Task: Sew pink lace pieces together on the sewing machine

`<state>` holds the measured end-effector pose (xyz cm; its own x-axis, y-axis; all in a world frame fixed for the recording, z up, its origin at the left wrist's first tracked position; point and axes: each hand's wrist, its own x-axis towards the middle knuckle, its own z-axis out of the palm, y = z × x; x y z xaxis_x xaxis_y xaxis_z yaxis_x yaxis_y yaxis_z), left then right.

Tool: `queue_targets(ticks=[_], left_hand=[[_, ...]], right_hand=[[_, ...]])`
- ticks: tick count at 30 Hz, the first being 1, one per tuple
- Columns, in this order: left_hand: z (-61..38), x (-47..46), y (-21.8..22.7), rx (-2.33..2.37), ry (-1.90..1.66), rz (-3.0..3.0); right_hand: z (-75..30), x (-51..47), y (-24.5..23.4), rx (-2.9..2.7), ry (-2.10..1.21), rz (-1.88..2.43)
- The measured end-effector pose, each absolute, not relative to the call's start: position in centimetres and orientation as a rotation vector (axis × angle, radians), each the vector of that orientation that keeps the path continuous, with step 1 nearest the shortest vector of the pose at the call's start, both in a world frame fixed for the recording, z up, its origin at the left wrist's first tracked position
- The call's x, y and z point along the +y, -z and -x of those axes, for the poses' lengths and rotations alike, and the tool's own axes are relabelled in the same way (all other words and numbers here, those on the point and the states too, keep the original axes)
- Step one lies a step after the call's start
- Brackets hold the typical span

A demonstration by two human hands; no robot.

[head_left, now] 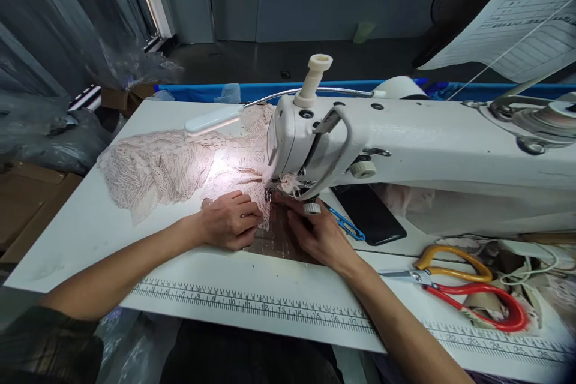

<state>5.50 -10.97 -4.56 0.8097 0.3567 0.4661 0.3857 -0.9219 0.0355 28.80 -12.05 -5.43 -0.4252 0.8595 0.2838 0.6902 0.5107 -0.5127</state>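
A length of pale pink lace fabric [166, 162] lies bunched on the table and runs to the needle area of a white sewing machine [405, 138]. My left hand [231, 220] rests on the lace's near edge, its fingers curled down onto the cloth. On the other side of the presser foot [269, 194], my right hand [319, 231] reaches in under the machine head. Its index finger stretches to the foot, and the other fingers lie apart over the brown metal plate [281, 234]. The machine head hides part of the right hand.
A lit lamp [213, 121] shines on the lace. Right of my hands lie blue thread snips [348, 225], a black phone [371, 213] and scissors with yellow and red handles [477, 291]. A printed ruler [252, 303] follows the table's front edge. Cardboard boxes [36, 204] stand left.
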Motion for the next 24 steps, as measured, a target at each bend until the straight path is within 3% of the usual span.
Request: queue_targets(ticks=[7, 18, 24], left_hand=[[-5.0, -10.3, 4.5, -0.725, 0.743, 3.036], [-5.5, -10.8, 4.0, -1.08, 0.914, 3.137], [-5.9, -11.1, 4.5, -1.375, 1.215, 3.047]], right_hand=[[-28.7, -11.9, 5.0, -2.053, -0.552, 1.241], [-29.1, -12.3, 6.1, -2.436, -0.404, 1.116], [-28.7, -12.5, 5.7, -2.575, -0.188, 1.114]])
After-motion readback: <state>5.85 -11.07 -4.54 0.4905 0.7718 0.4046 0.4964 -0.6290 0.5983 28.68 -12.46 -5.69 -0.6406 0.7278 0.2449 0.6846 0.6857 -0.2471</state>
